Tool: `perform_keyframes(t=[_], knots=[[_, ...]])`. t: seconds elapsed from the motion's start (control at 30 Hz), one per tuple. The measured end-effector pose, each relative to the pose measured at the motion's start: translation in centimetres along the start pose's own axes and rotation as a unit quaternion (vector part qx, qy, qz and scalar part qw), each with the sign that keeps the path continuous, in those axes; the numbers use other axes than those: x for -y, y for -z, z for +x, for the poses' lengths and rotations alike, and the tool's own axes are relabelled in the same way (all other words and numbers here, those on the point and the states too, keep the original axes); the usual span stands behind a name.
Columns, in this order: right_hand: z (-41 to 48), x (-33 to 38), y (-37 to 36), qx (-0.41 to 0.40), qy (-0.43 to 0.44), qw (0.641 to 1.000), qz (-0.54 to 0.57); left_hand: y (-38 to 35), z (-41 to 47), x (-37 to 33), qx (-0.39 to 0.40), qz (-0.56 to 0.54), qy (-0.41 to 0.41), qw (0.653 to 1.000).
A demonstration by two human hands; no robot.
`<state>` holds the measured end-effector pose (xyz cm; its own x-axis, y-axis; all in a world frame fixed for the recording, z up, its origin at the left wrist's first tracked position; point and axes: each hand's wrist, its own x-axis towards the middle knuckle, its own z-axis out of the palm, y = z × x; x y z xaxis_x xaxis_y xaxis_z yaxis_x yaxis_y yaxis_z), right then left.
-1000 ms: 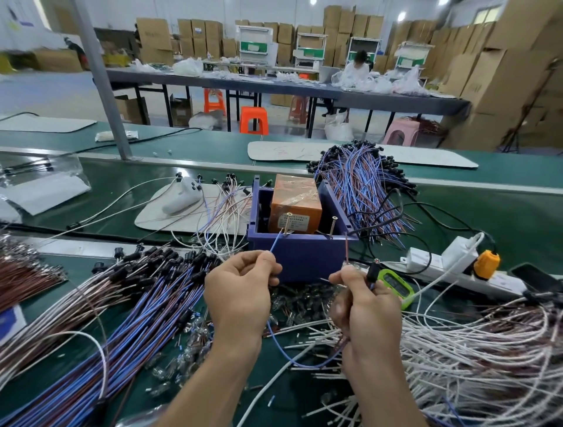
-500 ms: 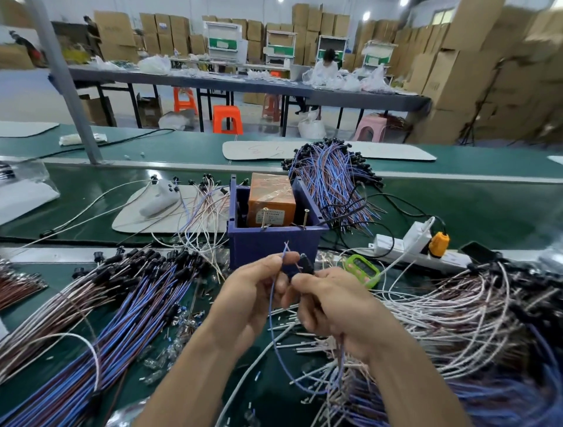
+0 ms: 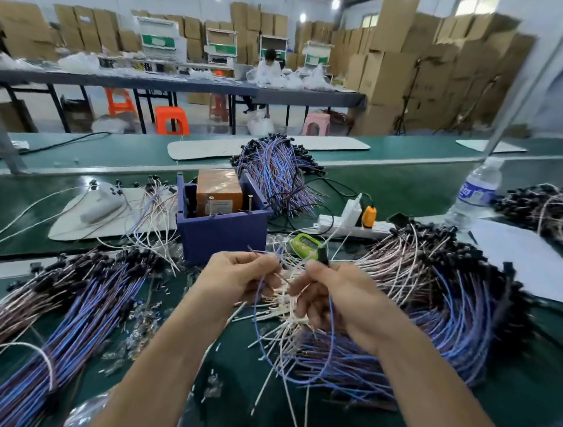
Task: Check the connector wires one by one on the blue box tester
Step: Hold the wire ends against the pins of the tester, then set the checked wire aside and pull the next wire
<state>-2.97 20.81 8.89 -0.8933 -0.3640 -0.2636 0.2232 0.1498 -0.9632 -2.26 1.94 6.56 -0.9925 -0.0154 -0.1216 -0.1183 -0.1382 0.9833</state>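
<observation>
Clamping one wire, left fingers and right fingers sit between crowding wire heaps.

Bright, even light coming from ceiling lamps and windows at back, barely casting shadows. Belt picking up soft sheen. Fisheye bending post at right edge. Right-side wires smearing with motion blur, bottle going soft too, box looking sharp-ish.
</observation>
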Motion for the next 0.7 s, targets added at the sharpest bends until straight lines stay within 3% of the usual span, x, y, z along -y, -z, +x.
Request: perform_keyframes(t=[0.17, 0.27, 0.37, 0.47, 0.6, 0.63, 0.7], knots=[[-3.2, -0.2, 8.4, -0.132, -0.001, 0.991, 0.003, -1.2, 0.6, 1.2, -0.044, 0.204, -0.038, 0.977], [-4.7, -0.2, 13.8, -0.196, 0.003, 0.978, -0.065, -1.8, 0.8, 1.8, 0.006, 0.287, -0.031, 0.957], [-5.3, -0.3, 18.2, -0.236, -0.019, 0.963, -0.131, -3.3, 0.4, 1.6, 0.087, 0.296, -0.019, 0.951], [-5.3, -0.6, 20.6, -0.242, -0.053, 0.945, -0.213, -5.7, 0.0, 1.6, 0.156, 0.383, -0.025, 0.91], [-4.4, -1.0, 21.5, -0.287, -0.063, 0.893, -0.342, -9.3, -0.2, 2.3, 0.117, 0.554, -0.121, 0.815], [-4.1, -1.1, 21.5, -0.294, -0.064, 0.871, -0.387, -9.9, -0.2, 2.5, 0.101, 0.572, -0.148, 0.801], [-3.9, -1.2, 21.2, -0.311, -0.049, 0.83, -0.46, -10.6, 0.1, 2.7, 0.083, 0.563, -0.173, 0.804]])
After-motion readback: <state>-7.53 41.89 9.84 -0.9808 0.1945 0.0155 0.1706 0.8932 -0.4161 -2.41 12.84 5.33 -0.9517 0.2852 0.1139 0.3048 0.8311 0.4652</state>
